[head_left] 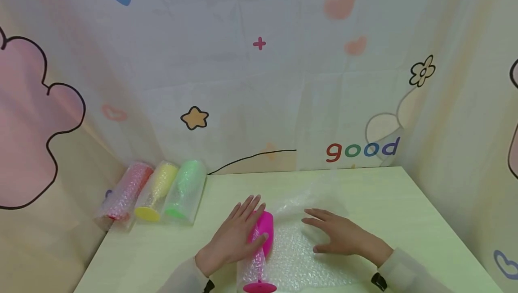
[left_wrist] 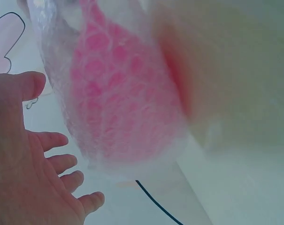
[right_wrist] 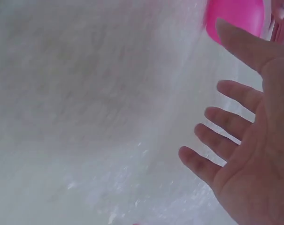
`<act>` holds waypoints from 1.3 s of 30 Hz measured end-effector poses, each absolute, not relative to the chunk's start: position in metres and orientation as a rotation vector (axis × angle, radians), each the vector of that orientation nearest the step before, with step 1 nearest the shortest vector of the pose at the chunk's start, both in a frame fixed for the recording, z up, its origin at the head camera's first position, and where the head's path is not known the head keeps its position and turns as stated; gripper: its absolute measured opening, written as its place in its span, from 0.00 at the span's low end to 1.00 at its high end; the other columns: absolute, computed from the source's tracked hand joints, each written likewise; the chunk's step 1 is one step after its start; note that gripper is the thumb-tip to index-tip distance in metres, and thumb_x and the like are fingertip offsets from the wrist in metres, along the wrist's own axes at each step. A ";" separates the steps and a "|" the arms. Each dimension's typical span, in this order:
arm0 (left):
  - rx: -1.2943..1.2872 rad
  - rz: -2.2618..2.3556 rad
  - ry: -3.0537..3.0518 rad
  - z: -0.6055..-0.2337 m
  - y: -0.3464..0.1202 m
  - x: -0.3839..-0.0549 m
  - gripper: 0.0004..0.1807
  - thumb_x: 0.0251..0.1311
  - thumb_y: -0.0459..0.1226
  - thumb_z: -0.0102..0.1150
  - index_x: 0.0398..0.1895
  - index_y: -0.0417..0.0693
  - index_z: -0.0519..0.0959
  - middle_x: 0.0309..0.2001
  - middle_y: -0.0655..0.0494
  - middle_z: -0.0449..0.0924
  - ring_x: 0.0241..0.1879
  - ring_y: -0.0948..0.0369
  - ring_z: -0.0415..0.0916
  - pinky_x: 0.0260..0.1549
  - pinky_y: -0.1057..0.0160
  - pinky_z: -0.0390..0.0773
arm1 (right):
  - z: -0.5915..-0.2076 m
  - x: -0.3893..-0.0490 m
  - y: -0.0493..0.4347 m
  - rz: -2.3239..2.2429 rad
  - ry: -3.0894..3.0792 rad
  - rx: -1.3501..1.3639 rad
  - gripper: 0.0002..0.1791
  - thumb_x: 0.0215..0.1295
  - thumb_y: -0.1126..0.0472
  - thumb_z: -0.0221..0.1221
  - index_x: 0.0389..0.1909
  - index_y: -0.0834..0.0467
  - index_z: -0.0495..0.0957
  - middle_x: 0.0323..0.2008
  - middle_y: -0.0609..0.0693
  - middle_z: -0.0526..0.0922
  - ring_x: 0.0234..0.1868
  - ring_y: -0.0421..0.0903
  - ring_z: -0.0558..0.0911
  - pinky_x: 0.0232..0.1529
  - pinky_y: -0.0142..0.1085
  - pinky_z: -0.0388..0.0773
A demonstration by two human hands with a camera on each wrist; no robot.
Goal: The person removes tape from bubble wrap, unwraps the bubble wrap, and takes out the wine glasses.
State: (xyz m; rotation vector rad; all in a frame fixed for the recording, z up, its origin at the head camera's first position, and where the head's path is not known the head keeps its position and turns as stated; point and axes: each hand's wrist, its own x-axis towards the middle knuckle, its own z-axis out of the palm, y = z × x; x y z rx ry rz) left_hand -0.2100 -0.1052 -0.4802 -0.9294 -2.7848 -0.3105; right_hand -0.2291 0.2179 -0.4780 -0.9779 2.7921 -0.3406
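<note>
Pink goblet (head_left: 267, 224) lies on bubble wrap (head_left: 301, 261), partly covered by it, bowl pointing away. Left hand (head_left: 234, 235) over goblet's left side — fingers extended, slightly apart, contact unclear. Right hand (head_left: 343, 235) right of goblet, over the wrap — fingers spread. Three wrapped bundles (head_left: 159, 187) beyond goblet, leftward.

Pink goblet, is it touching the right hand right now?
Apart. The head view shows a clear gap, with bubble wrap lying between the pink goblet and the right hand.
</note>
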 end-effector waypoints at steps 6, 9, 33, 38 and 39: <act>-0.955 -0.293 -2.821 -0.480 -0.094 -0.220 0.40 0.68 0.60 0.45 0.78 0.53 0.54 0.80 0.52 0.45 0.79 0.52 0.42 0.75 0.47 0.51 | -0.483 -0.228 0.199 -0.301 2.780 -1.033 0.50 0.49 0.39 0.70 0.74 0.46 0.61 0.78 0.52 0.53 0.77 0.60 0.55 0.68 0.63 0.63; -0.940 -0.238 -2.869 -0.484 -0.091 -0.224 0.41 0.67 0.61 0.45 0.78 0.55 0.53 0.80 0.53 0.45 0.79 0.52 0.43 0.76 0.47 0.50 | -0.491 -0.229 0.195 -0.281 2.741 -0.975 0.58 0.43 0.34 0.72 0.76 0.44 0.57 0.80 0.53 0.47 0.78 0.62 0.47 0.66 0.71 0.56; -0.885 -0.243 -2.910 -0.494 -0.125 -0.216 0.45 0.66 0.65 0.41 0.78 0.49 0.52 0.80 0.54 0.47 0.79 0.55 0.43 0.76 0.47 0.48 | -0.506 -0.231 0.220 -0.267 2.647 -0.749 0.63 0.37 0.29 0.70 0.76 0.44 0.55 0.80 0.53 0.46 0.79 0.60 0.45 0.67 0.74 0.48; -0.886 -0.275 -2.900 -0.495 -0.133 -0.215 0.46 0.65 0.65 0.42 0.77 0.47 0.54 0.79 0.53 0.49 0.79 0.54 0.45 0.76 0.46 0.49 | -0.506 -0.230 0.224 -0.288 2.643 -0.692 0.62 0.36 0.29 0.71 0.76 0.43 0.56 0.80 0.52 0.46 0.79 0.60 0.45 0.67 0.74 0.47; -0.887 -0.274 -2.896 -0.495 -0.134 -0.214 0.45 0.65 0.64 0.43 0.77 0.47 0.54 0.79 0.53 0.49 0.79 0.54 0.45 0.76 0.46 0.50 | -0.507 -0.230 0.225 -0.291 2.643 -0.688 0.62 0.36 0.29 0.71 0.76 0.43 0.56 0.80 0.52 0.46 0.79 0.60 0.45 0.67 0.74 0.47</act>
